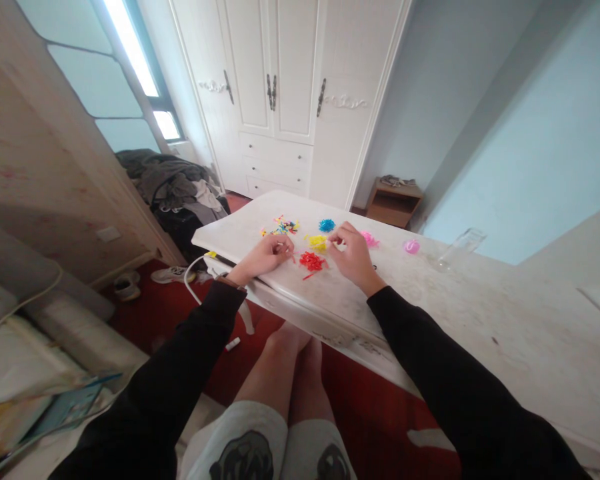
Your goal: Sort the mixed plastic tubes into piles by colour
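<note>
My left hand (270, 255) rests at the table's near edge, fingers curled and pressed together; whatever is in them is too small to make out. Just right of it lies a pile of red strips (312, 261), with a few loose pieces around it. My right hand (351, 252) is closed in a pinch beside the yellow pile (317, 243); anything between its fingertips is hidden. Behind the yellow pile sits a blue pile (327, 225). A mixed-colour pile (284, 227) lies beyond my left hand. Pink strips (369, 239) are partly covered by my right hand.
All the piles lie on a white table (240, 230). Farther right are a pink round object (411, 247) and a clear glass vessel (461, 249) on its side. A white cable (193, 288) hangs at the left edge. A white wardrobe (290, 80) stands behind.
</note>
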A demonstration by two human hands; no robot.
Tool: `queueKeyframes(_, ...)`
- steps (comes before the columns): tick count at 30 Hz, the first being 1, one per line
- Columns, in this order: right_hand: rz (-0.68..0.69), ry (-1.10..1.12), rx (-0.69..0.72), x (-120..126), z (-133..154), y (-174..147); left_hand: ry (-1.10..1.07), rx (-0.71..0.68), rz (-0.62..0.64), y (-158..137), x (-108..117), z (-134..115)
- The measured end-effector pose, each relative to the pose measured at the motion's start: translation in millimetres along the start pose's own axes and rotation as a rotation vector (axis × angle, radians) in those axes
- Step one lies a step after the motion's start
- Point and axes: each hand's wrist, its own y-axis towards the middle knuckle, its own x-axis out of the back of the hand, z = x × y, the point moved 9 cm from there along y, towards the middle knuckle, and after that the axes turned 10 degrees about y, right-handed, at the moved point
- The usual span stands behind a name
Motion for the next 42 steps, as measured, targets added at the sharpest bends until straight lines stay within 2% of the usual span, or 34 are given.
queueKeyframes(2,-0.14,-0.042,-0.027,19,-3,2,0.0,0.01,-0.028,-1,3,2)
queueKeyframes(4,-0.182,-0.059,-0.033,25,-3,2,0.002,0.009,-0.035,-1,3,2)
queueKeyframes(6,-0.1,-0.032,-0.008,14,1,1,0.001,-0.005,-0.021,-1,2,1)
queueKeyframes(9,0.11,0.051,0.064,-14,11,-3,0.028,-0.031,0.003,-2,0,-2)
queueKeyframes(12,0.152,0.088,0.075,-18,11,-3,0.069,-0.02,-0.032,-4,4,-1)
queueKeyframes(15,0.061,0.058,0.026,0,-1,1,0.108,0.017,-0.08,-3,7,3)
queueKeyframes(20,-0.02,-0.001,-0.032,26,-18,4,0.203,0.071,-0.078,-1,3,10)
queueKeyframes(24,-0.061,-0.029,-0.067,42,-32,6,0.112,0.065,-0.039,-2,-1,11)
queueKeyframes(28,-0.203,-0.11,-0.164,77,-61,6,-0.009,0.055,0.031,-3,-7,9)
queueKeyframes(32,-0.346,-0.232,-0.316,111,-97,-5,0.033,0.063,-0.007,-2,-3,10)
queueKeyframes(35,-0.36,-0.285,-0.418,119,-118,-13,0.064,0.064,-0.021,-2,-1,9)
queueKeyframes(42,-0.3,-0.28,-0.552,116,-147,-21,0.11,0.078,-0.025,-3,-1,12)
